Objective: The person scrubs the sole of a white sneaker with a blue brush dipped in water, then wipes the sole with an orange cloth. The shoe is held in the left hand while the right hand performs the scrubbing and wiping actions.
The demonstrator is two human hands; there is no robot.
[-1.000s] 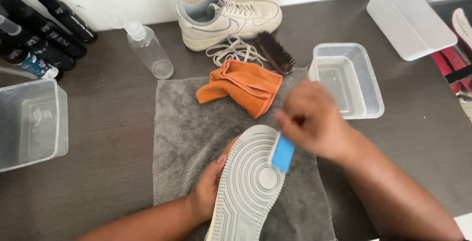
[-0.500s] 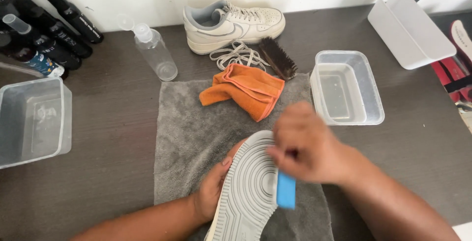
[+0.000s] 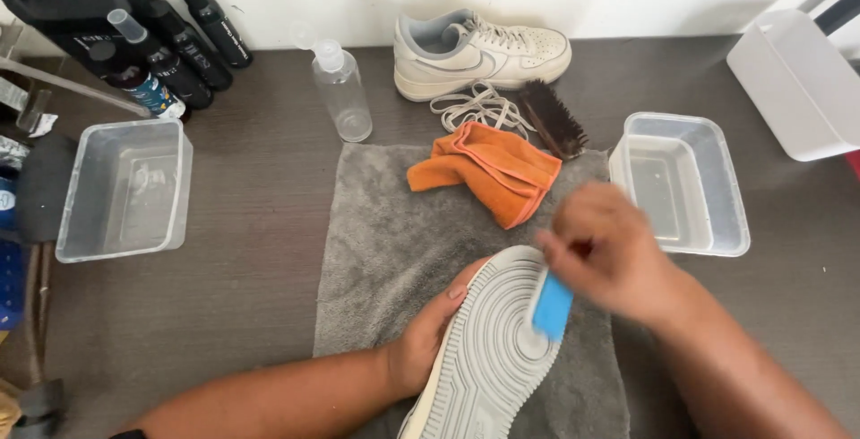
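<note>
Sneaker [image 3: 488,349] sole is turned upward over the grey towel [image 3: 385,251], the tread facing the camera, apparently so that the grooves can be reached from above while the towel catches whatever comes off. The shoe is steadied from its left edge by the left hand [image 3: 430,336], whose fingers are curled around the side of the sole and under it, the thumb resting at the rim. A small blue brush [image 3: 553,306] is pinched in the right hand [image 3: 605,251], fingers closed tightly about its top, and its lower end is pressed against the tread near the toe; the hand is blurred, so the finger positions cannot be told exactly. Just beyond the towel's far edge lies a crumpled orange cloth [image 3: 488,170], partly on the towel, with loose laces [image 3: 479,107] and a dark bristle brush [image 3: 553,118] beside it. The second sneaker [image 3: 479,49] stands upright behind them, near the wall. A clear spray bottle [image 3: 340,90] stands to its left, dark bottles [image 3: 170,40] further left. One clear plastic tub [image 3: 681,179] holding water sits near the right hand, another tub [image 3: 125,188] well apart on the left of the counter [image 3: 251,224].
</note>
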